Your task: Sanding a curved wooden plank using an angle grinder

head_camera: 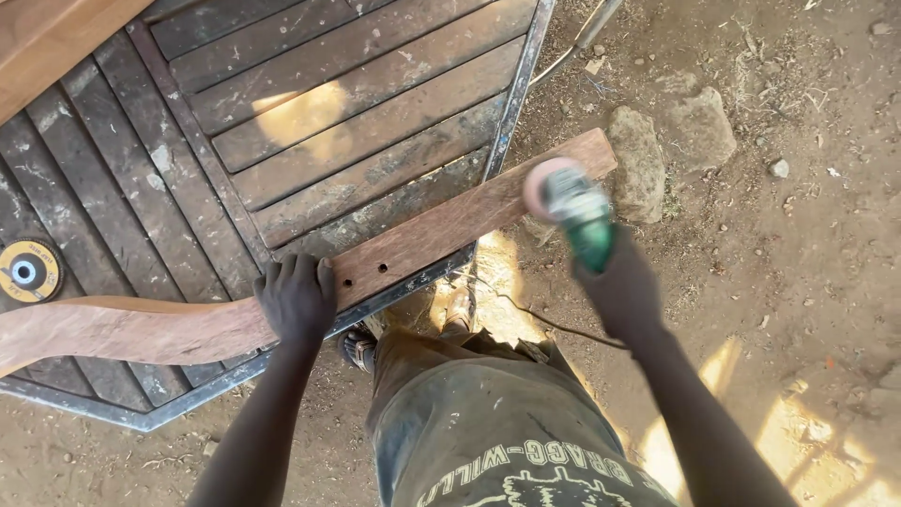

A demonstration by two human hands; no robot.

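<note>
1. Two hands busy: left hand (297,299) pressing curved wooden plank (282,291) at lower centre.
2. Right hand (619,286) wrapped round green angle grinder (574,208), disc meeting plank's upper-right end.
3. Plank's long axis slanting lower left to upper right across slatted metal table (188,178).

We see a reddish wooden plank (282,291), matt and fairly smooth. Under it lies a slatted platform (357,122) of grey, weathered, rough wood in a dull metal frame. At three o'clock from the plank, the grinder (577,216) has a green plastic body. The ground (798,235) is dry, dusty earth with rough stones (671,150).
</note>
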